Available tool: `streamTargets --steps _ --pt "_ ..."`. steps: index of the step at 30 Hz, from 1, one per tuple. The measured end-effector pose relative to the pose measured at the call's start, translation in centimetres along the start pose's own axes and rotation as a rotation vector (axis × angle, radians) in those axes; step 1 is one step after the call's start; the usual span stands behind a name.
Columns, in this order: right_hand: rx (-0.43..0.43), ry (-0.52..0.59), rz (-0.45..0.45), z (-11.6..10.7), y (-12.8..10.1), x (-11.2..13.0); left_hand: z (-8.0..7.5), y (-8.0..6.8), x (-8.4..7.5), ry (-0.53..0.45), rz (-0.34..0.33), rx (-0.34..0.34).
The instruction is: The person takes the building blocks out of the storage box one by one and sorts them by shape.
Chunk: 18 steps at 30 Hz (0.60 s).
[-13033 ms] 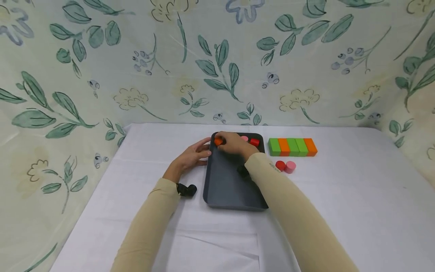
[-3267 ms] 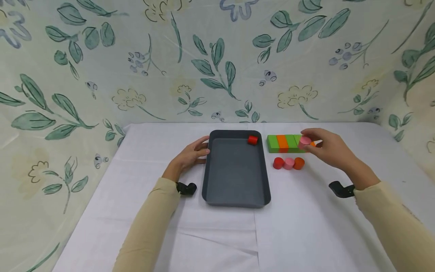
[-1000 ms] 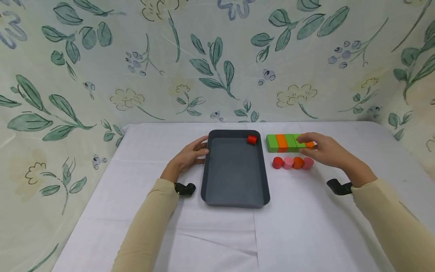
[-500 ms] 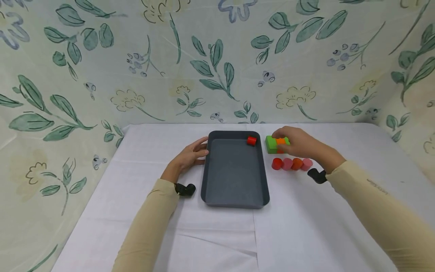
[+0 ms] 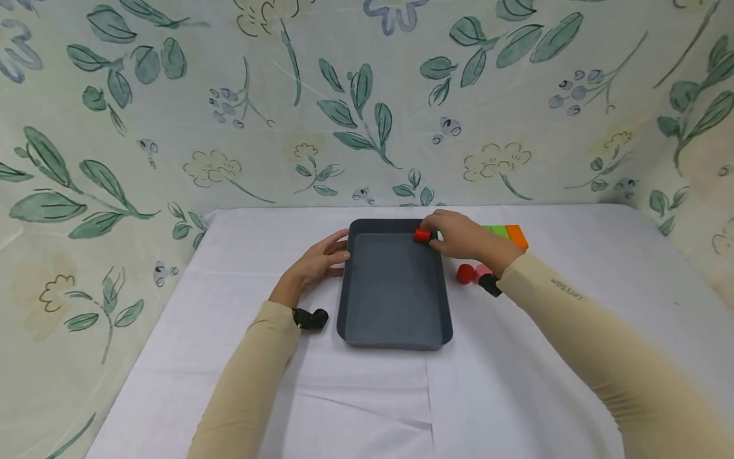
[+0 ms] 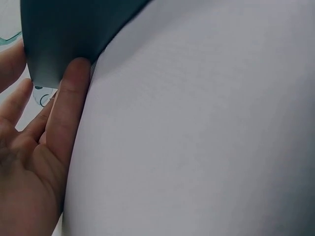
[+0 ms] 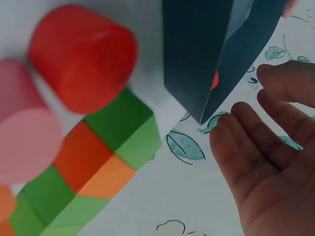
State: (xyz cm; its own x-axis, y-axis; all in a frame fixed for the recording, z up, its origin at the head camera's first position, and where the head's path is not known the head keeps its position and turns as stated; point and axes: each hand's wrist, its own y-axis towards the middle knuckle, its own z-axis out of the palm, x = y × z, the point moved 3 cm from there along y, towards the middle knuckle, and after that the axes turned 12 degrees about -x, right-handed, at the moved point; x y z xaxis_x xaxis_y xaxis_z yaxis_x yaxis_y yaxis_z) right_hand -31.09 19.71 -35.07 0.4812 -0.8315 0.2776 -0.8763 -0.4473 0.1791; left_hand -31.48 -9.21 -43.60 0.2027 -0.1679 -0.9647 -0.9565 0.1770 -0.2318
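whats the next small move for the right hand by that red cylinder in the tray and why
Probably close the fingertips on the red cylinder and lift it out. The right hand is already at it in the far right corner of the dark tray, fingers not clearly around it, and nothing else lies in the tray. The left hand rests against the tray's left wall, steadying it.

open hand (image 7: 268, 162) beside tray corner (image 7: 206, 73), red cylinder (image 7: 81, 56).

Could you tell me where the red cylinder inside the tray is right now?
In the head view, the red cylinder sits in the tray's far right corner, at the right hand's fingertips.
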Motion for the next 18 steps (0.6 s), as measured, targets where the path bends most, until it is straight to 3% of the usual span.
streamTargets --steps 5,9,14,18 --pt "0.017 -0.001 0.013 0.7 1.9 1.0 -0.1 -0.1 -0.2 -0.002 -0.007 -0.008" --pt "0.07 -0.09 0.056 1.5 3.0 1.4 -0.1 -0.2 -0.3 -0.009 -0.005 -0.01" --pt "0.155 -0.208 0.109 2.4 3.5 1.3 0.0 -0.3 -0.2 -0.013 0.0 0.005" --pt "0.181 -0.197 0.11 2.8 3.5 1.5 0.1 -0.3 -0.2 -0.009 0.004 0.006"
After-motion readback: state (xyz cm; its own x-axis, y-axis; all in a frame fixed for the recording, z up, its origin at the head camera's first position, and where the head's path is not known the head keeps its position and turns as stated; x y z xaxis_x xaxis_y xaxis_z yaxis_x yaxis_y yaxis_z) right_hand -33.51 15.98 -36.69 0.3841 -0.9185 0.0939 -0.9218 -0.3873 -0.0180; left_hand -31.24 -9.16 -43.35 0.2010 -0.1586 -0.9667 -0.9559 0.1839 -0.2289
